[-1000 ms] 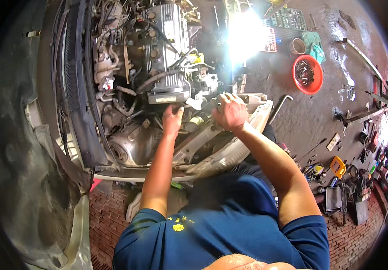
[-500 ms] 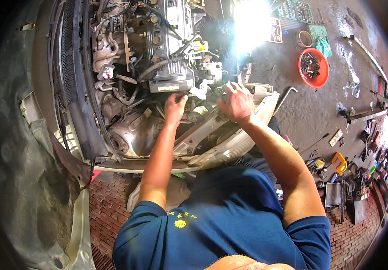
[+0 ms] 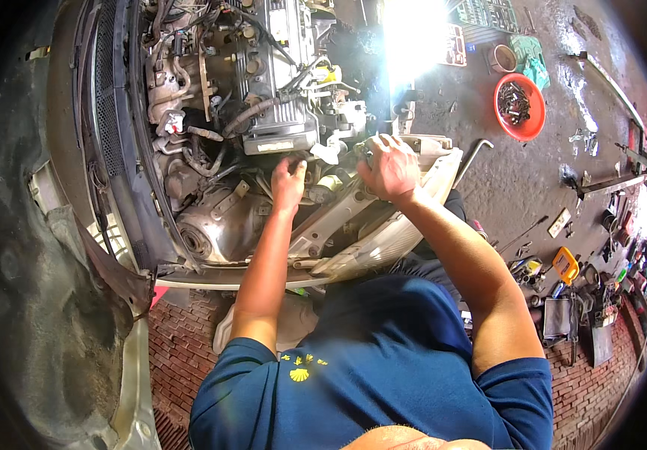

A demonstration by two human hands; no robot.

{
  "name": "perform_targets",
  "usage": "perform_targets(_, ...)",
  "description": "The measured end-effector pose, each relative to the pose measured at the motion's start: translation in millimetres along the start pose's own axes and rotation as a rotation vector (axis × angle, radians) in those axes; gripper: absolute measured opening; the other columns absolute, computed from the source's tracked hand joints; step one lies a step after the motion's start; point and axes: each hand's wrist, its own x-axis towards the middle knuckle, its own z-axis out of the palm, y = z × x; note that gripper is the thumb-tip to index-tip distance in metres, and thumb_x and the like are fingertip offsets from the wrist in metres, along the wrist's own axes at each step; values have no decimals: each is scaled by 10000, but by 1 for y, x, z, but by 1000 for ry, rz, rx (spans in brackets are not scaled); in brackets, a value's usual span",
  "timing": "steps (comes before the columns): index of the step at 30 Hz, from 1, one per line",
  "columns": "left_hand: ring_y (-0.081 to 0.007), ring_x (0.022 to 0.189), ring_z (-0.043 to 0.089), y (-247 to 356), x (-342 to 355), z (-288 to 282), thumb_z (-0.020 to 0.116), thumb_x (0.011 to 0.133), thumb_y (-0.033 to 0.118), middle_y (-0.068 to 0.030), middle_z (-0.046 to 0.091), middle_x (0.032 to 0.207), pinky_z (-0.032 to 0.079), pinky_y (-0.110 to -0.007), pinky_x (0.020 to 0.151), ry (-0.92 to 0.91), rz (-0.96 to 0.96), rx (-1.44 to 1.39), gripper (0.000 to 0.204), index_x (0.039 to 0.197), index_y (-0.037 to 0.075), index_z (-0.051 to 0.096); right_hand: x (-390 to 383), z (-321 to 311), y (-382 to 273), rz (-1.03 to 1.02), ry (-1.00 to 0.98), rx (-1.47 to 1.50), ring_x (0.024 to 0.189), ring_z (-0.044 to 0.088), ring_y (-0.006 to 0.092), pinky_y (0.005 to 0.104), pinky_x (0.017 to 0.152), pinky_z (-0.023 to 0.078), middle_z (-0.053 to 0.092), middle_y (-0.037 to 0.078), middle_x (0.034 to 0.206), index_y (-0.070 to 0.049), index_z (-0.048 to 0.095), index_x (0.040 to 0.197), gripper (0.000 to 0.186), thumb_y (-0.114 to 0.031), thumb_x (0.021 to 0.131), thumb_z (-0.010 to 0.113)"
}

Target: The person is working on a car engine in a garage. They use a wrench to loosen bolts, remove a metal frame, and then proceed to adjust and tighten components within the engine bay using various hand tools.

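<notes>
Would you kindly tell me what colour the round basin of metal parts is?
The basin is orange-red, best seen in the head view.

From my console I see the car engine (image 3: 284,120) left of the basin (image 3: 537,109) holding metal parts (image 3: 514,103).

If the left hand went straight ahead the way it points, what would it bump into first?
Probably the near end of the ribbed engine cover, just ahead of the left hand; depth is unclear, so it might pass beneath.
</notes>
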Motion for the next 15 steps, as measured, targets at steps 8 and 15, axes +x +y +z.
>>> perform_targets(8,-337,1055,706,-22,45,-1,727,916,296,-271,734,1112,521,-424,922,68,-326,-51,436,1145,-75,707,-2,8,3,30,3,16,972,682,405,512,850,560,705,195,998,-36,682,998,279,-269,846,704)
perform_targets(15,-401,1016,719,10,-1,13,745,936,235,-233,757,1074,541,-464,902,87,136,374,310,1092,-32,723,-3,4,5,-5,59,42,963,678,412,514,853,557,699,187,991,-53,674,964,262,-278,836,715)
